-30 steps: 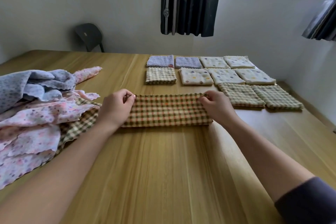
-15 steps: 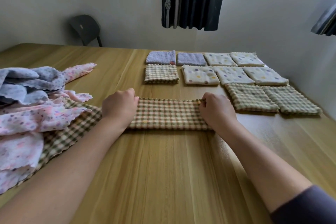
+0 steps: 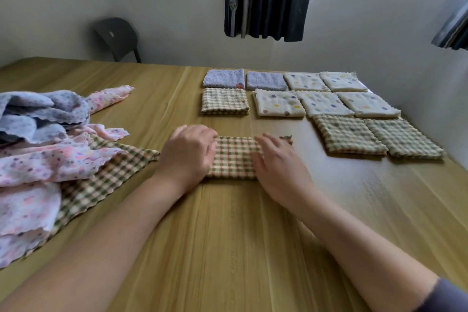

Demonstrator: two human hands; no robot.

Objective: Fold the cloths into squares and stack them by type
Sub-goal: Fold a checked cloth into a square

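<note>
Since a moment ago the right hand (image 3: 277,167) has slid in from the far end of the checked cloth (image 3: 235,157) toward its middle.

Left of both grips, a loose heap (image 3: 45,157) of pink, blue and checked cloths with wavy edges lies crumpled on the wooden bench (image 3: 228,235). Next comes the left hand (image 3: 188,157), knuckles up, fingers bent down over the strip's left end; I cannot tell whether that grip pinches the fabric. The folded strip lies flat between the two grips. The right grip is spread, fingers straight, palm down on the cloth, and one corner shows just beyond it.

Beyond the grips lies a checked square (image 3: 224,101), with lilac squares (image 3: 224,78) behind it. To the right are cream spotted squares (image 3: 278,105) and two checked squares (image 3: 349,134), all of soft waffle fabric.
</note>
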